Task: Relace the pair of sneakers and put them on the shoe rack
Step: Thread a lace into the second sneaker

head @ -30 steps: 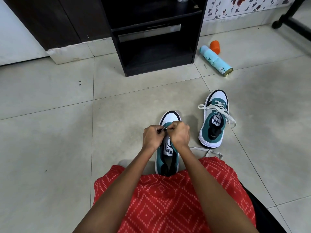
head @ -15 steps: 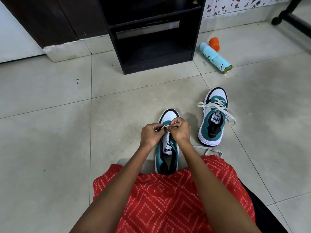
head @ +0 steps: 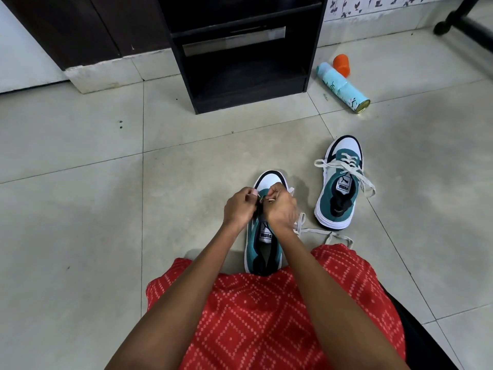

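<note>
A teal and white sneaker [head: 262, 244] stands on the floor tiles just beyond my red-clad lap, toe pointing away. Over its eyelets my left hand [head: 240, 208] and my right hand [head: 281, 209] meet, both pinching its off-white lace [head: 317, 232], whose loose end trails right across the floor. The fingertips hide the eyelets. The second sneaker [head: 340, 188] lies to the right, laced, with its lace ends untied and spread over it. The dark wooden shoe rack [head: 240, 52] stands ahead against the wall, its lower shelf bare.
A light blue spray can [head: 342, 88] lies on its side right of the rack, with its orange cap [head: 341, 64] behind it. A black furniture leg [head: 464, 25] crosses the top right corner. Grey tiles stretch to the left.
Both hands have shifted a little toward the sneaker's toe while still working the lace. The camera has tilted slightly; the other sneaker and can have not moved.
</note>
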